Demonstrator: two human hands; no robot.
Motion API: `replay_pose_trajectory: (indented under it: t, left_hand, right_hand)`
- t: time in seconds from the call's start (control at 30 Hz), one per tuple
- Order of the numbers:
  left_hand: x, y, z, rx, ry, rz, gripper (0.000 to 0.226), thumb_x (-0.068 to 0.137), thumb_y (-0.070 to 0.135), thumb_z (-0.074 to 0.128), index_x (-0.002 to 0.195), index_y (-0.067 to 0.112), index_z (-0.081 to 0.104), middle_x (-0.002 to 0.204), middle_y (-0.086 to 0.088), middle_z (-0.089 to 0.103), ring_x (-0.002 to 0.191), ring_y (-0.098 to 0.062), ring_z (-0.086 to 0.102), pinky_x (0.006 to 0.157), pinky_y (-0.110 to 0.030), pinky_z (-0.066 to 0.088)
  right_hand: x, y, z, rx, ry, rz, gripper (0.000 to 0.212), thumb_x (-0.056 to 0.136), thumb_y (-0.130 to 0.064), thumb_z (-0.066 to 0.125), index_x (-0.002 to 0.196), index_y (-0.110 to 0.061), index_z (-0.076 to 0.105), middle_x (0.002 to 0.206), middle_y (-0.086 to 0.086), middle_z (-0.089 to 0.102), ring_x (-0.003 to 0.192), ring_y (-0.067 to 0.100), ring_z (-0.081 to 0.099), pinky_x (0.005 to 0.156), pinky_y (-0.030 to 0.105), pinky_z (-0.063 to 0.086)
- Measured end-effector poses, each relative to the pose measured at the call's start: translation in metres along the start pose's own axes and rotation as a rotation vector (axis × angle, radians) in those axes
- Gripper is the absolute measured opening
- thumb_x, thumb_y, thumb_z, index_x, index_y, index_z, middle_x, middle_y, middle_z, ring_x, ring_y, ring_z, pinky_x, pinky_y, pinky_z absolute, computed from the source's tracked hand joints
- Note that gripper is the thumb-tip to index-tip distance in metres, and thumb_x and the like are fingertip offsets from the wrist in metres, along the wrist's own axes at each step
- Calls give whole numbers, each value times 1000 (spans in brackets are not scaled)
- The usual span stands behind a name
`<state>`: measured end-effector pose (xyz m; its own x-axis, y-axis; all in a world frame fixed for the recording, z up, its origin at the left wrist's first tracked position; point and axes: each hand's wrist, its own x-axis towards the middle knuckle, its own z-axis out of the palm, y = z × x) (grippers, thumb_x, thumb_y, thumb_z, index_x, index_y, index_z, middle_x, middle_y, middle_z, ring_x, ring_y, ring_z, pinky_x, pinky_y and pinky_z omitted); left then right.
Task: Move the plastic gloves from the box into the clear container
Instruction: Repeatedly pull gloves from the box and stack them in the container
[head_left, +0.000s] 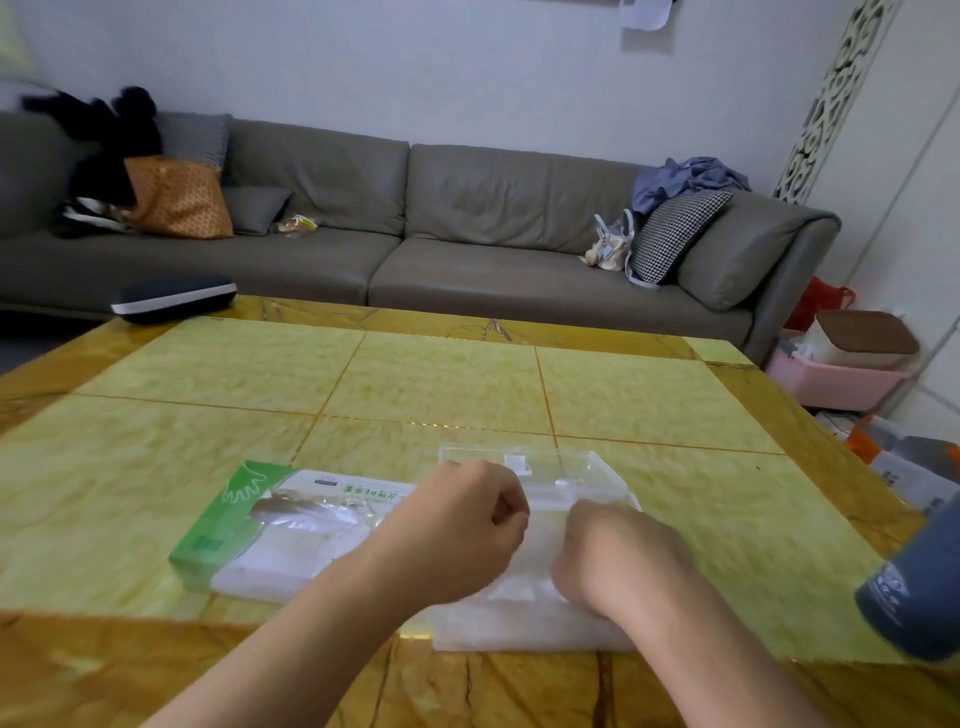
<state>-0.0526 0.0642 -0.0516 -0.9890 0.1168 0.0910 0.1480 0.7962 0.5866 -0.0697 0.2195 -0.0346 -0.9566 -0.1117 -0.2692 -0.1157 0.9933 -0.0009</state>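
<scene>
A grey leather sofa (395, 228) spans the far wall, with an orange patterned cushion (179, 197) and black clothing (111, 135) heaped at its left end and a dark oval case with a white band (174, 299) lying on the front edge of its seat. In front of it stands a yellow-green stone-tiled table with a brown marbled border (208, 395). Left of centre on the table lies a flat green-and-white cardboard glove box (249, 525), its top opening showing crumpled clear plastic gloves (322, 514) inside. Just beside its right end, a person's left hand (462, 525) is curled into a fist with the thumb folded across the fingers; whether it pinches any film cannot be told. Right of that fist, a translucent white stack of plastic gloves (519, 608) lies in a clear rectangular plastic container (597, 467) near the table's front edge. The right hand (618, 551) sits on this stack with its fingers curled under and knuckles down; whether it grips the gloves cannot be told. The two hands are near each other but apart. At the sofa's right end rest a houndstooth cushion (675, 234), a small cream handbag (613, 244) and a crumpled blue garment (685, 179). On the floor further right stands a pink plastic basket (831, 382). A dark grey-blue cylindrical object (919, 587) enters at the right edge.
</scene>
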Motion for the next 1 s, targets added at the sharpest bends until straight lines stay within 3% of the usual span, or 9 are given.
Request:
replay_pose_trajectory:
  t: [0.1,0.2,0.37,0.43,0.5,0.57,0.67,0.73,1.0]
  left_hand:
    - [-19,-18,-19,-75,246,-43,15,96,26,60,84,30,68,71,15,68,69,-6,64,65,-30,54]
    - [-40,-51,-38,13,386,-119,14,98,26,58,87,32,64,76,15,66,69,-4,62,61,-25,52]
    - [-63,-107,-60,199,390,-233,15,99,17,61,101,31,67,99,17,65,88,-3,62,71,-18,47]
    - [-65,-118,-62,222,317,-250,17,98,19,63,105,31,72,103,15,68,90,-3,63,73,-15,46]
    - [-62,-124,-61,224,257,-274,17,97,21,64,100,34,74,100,17,69,86,-4,64,73,-23,55]
    - [-58,-128,-61,226,238,-289,16,92,22,64,90,34,74,89,17,68,81,-6,65,73,-35,59]
    - [-56,-128,-62,243,219,-282,12,92,28,64,87,34,73,86,17,66,79,-6,65,71,-35,59]
    - [-54,-127,-60,276,230,-262,12,96,29,59,90,33,70,90,17,65,82,-7,64,72,-36,59]
    - [-51,-125,-63,151,356,-243,13,104,27,50,94,28,58,89,14,59,80,-7,57,71,-39,54]
  right_hand:
    - [-10,-5,-5,10,140,-41,15,89,-13,48,79,-24,47,77,-6,48,66,19,48,59,31,38]
    - [-18,-18,-10,25,277,-65,12,93,-16,46,89,-24,55,78,-5,47,75,25,51,65,34,40]
    - [-28,-55,11,94,518,-433,37,86,-5,51,116,-21,66,113,-7,63,108,19,57,99,32,50]
    - [-36,-75,22,66,448,-641,47,85,-9,51,129,-21,63,128,-7,59,123,18,50,113,29,38]
    - [-40,-92,32,48,349,-757,56,86,-14,50,141,-21,54,143,-6,49,135,20,38,116,27,25]
    - [-38,-105,42,7,300,-802,62,82,-18,55,144,-19,50,145,-2,45,136,24,35,118,29,21]
    - [-36,-111,48,-83,258,-802,66,76,-18,60,141,-16,52,139,4,48,135,28,39,120,32,9]
    - [-36,-110,46,-86,252,-815,69,80,-16,60,147,-17,45,145,3,42,142,23,30,123,33,-2]
    - [-38,-108,40,-18,256,-855,67,85,-10,61,149,-20,45,149,-1,39,143,18,15,122,29,4]
